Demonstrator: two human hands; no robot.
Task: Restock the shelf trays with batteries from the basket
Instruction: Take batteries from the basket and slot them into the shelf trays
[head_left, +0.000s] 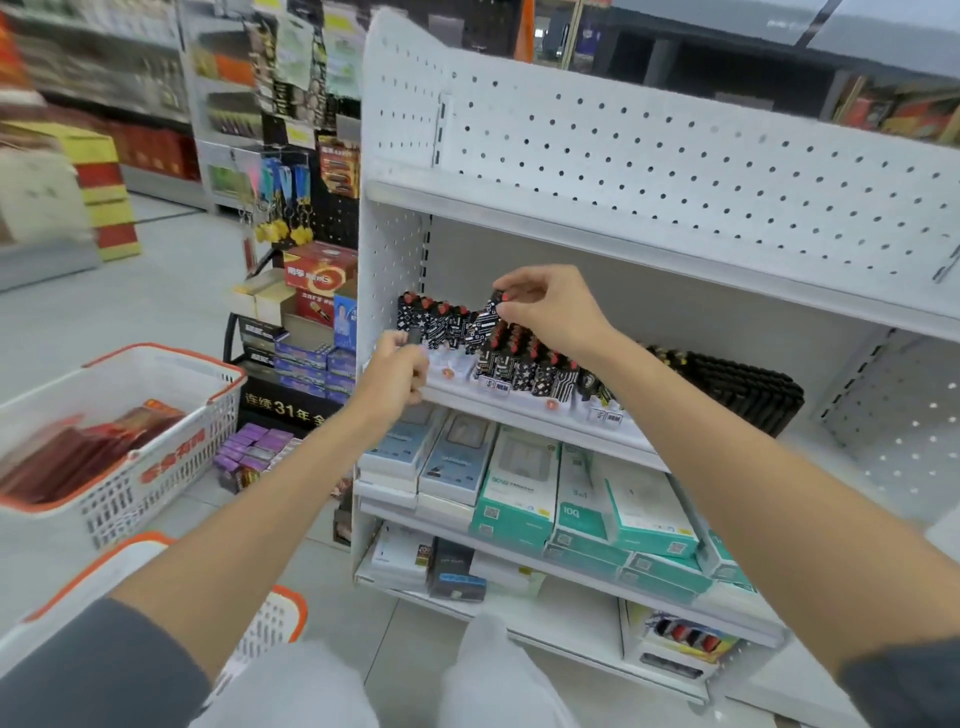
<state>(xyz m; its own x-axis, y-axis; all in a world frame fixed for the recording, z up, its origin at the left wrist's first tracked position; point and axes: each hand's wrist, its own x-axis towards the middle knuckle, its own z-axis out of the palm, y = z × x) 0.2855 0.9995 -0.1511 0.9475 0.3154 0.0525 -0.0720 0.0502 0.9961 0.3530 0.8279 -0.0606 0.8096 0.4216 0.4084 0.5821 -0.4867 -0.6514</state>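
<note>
Right hand (550, 312) placing a patterned battery (488, 312) into the shelf tray (457, 371).
The right hand's thumb and fingertips pinch the battery by its red-capped top, above the back-left row. Best to lower it upright into the gap, squared to its neighbours so none get tipped. The left hand (397, 376) is curled round a small dark piece (414, 336) (can't tell what) at the tray's front-left edge, just below and left of the right hand. The basket (171, 358) of red packs (78, 457) sits well off to the left, apart from both hands.
</note>
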